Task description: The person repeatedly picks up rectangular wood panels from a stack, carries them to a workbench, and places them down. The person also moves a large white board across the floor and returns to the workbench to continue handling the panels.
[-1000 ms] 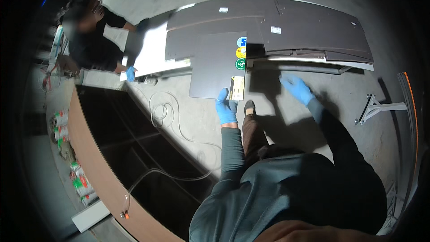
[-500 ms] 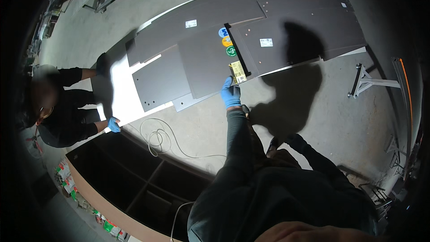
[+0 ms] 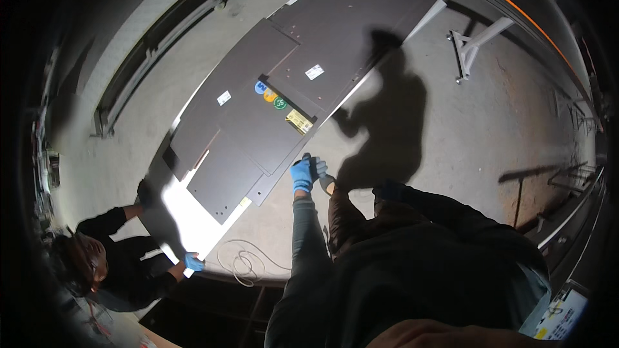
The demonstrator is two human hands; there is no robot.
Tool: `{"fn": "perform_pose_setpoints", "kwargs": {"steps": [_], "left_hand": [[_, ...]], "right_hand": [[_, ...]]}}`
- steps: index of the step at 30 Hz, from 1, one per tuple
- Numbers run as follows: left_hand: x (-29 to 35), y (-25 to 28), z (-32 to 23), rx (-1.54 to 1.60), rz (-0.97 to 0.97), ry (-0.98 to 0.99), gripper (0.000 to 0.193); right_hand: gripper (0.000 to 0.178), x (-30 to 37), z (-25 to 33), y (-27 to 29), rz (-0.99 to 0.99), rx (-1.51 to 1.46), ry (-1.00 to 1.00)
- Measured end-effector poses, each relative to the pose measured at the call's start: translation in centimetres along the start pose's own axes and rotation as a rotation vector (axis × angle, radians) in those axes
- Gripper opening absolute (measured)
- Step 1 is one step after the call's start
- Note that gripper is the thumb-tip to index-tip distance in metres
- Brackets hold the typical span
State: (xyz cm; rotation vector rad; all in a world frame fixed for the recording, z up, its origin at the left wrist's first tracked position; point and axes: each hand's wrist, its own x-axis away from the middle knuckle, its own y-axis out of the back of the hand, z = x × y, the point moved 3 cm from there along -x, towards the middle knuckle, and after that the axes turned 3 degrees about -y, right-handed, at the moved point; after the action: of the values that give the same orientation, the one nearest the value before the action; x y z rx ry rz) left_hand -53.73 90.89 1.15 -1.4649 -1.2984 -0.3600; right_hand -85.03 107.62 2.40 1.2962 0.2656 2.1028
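My left hand (image 3: 302, 175), in a blue glove with dark fingertips, hovers over the floor just off the near edge of a long stack of dark grey panels (image 3: 258, 145). It looks loosely open, and nothing shows in it. The closest thing on the stack is a yellow printed packet (image 3: 299, 121), lying beside a narrow black strip (image 3: 289, 98). Round blue, orange and green stickers (image 3: 269, 95) run along the strip. My right hand (image 3: 389, 189) is low by my leg, dark against the shadow; its fingers cannot be made out.
At the left, a co-worker (image 3: 122, 251) in dark clothes and blue gloves holds the white end board (image 3: 196, 222). A pale cable (image 3: 242, 261) coils on the floor. A light metal stand (image 3: 474, 45) is at the upper right. My shadow (image 3: 390, 129) falls across the floor and panels.
My view has turned, so the stack now slants more steeply. My left hand has drawn back from the yellow packet, off the panel edge. My right hand is closer to my leg.
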Motion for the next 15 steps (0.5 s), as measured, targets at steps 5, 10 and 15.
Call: {"fn": "perform_pose_setpoints", "kwargs": {"steps": [5,10,15], "left_hand": [[8.5,1.8,5.7,-0.273,0.223,-0.158,0.045],[21.2,3.0,14.2,-1.857,0.223,-1.024,0.024],[30.7,9.9,23.4,-1.938,0.318,-0.901,0.017]], "right_hand": [[0.024,3.9,-2.0,-7.6,-0.332,-0.021,0.340],[0.024,15.7,-5.8,-18.1,-0.414,0.195,0.024],[0.025,25.4,-4.0,-31.6,-0.445,0.277,-0.149]]}}
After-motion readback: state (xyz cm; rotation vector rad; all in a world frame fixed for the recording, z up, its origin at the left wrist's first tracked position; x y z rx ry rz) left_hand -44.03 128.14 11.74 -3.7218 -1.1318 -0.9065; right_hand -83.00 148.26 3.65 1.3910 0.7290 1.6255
